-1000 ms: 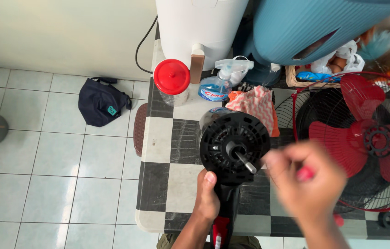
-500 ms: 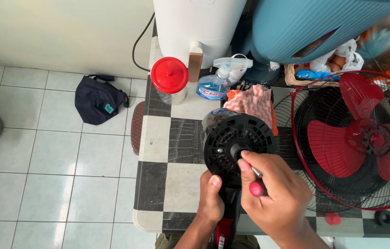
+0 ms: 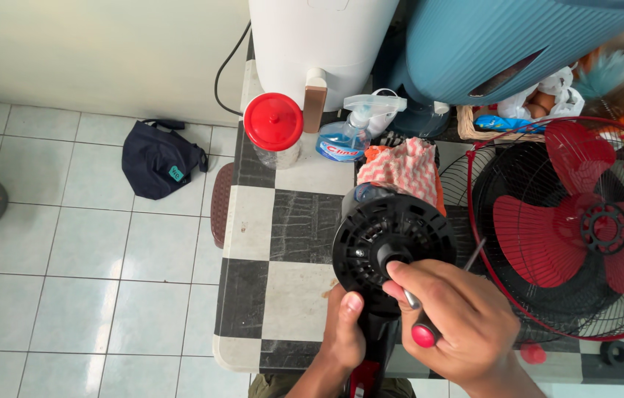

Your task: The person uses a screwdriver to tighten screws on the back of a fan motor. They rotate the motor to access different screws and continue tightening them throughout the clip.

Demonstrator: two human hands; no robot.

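left hand [image 3: 345, 332] grips neck under fan motor housing [image 3: 393, 247], upright at checkered table [image 3: 268, 295] edge | right hand [image 3: 456, 324] clenched on red-handled screwdriver [image 3: 421, 332], tip at hub | housing likely rigid, top-heavy; hold neck | far: red fan blade in grille [image 3: 577, 228]

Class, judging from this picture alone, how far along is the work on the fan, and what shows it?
Done: the red blade and wire guard lie off the motor, beside it. In hand: the left hand grips the neck under the black motor housing, while the right hand holds a red-handled screwdriver near its shaft hub. Left: the housing looks closed, and the blade and guard are unmounted.
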